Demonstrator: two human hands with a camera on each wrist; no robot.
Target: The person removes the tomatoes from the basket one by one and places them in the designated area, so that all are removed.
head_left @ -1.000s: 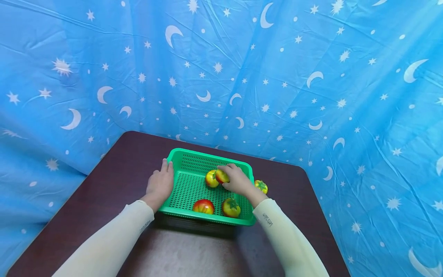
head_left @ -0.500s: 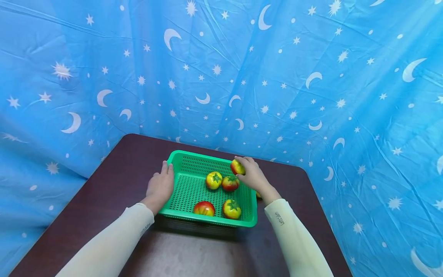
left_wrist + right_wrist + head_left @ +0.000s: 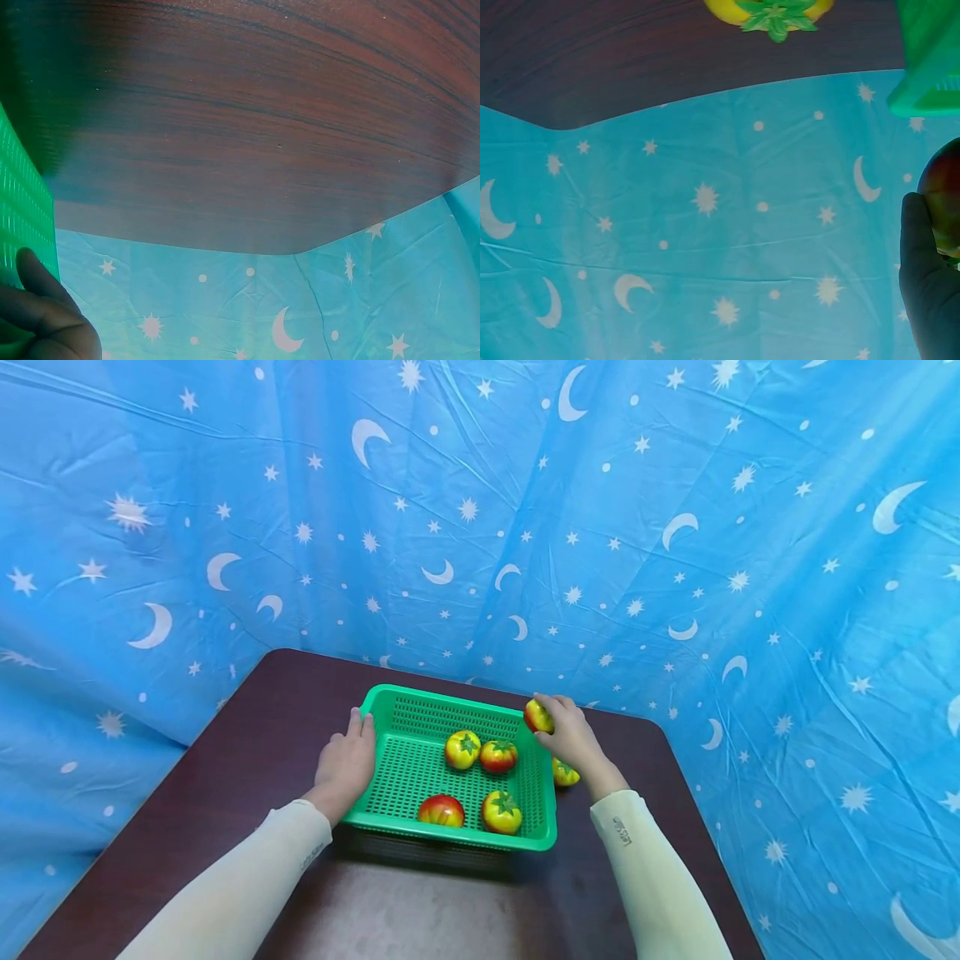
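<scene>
My right hand (image 3: 573,734) grips a red-and-yellow tomato (image 3: 538,717), held up over the far right corner of the green plastic basket (image 3: 459,832). In the right wrist view this tomato (image 3: 943,199) shows at the right edge, beside the thumb. My left hand (image 3: 346,763) holds the basket's left side, its fingers (image 3: 49,289) against the outer wall. Inside the basket lie several tomatoes: a yellow one (image 3: 462,750), a red-yellow one (image 3: 498,757), a red one (image 3: 441,811) and a yellow-green one (image 3: 502,812).
Another yellow tomato (image 3: 565,772) sits on the dark wooden table (image 3: 420,914), just outside the basket's right wall and near my right wrist. A blue curtain (image 3: 480,568) with white moons and stars hangs behind the table and along its sides.
My right hand has moved up and right from inside the basket to its far right corner, carrying a tomato. A red-yellow tomato now shows beside the yellow one. The left hand stays put.
</scene>
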